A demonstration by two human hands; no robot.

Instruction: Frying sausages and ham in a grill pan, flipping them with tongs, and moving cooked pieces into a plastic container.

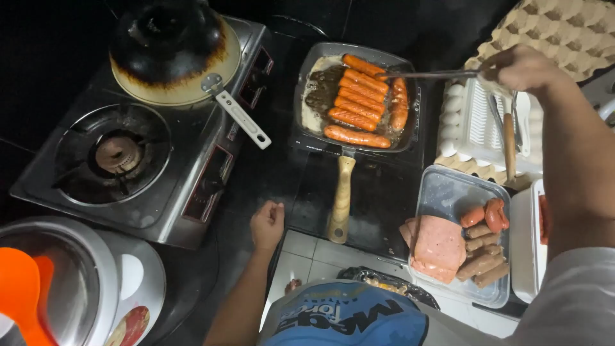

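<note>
My right hand (520, 68) is at the upper right, gripping thin metal tongs (429, 74). Their tips reach left to the orange sausages (359, 102) lying in a row in a square grey pan (410, 138). The pan has a wooden handle (341, 198) and sits on a dark single burner; a dark fried patch lies at its left side. My left hand (268, 224) rests as a loose fist on the counter edge, left of the pan handle, with nothing in it.
A metal tray (448, 189) of sliced pink luncheon meat and sausages lies at the right. Behind it are egg cartons (564, 29), white eggs and a white rack holding a wooden-handled tool (509, 150). A gas stove (186, 192) with a blackened pot (170, 48) stands left, a rice cooker (83, 282) at bottom left.
</note>
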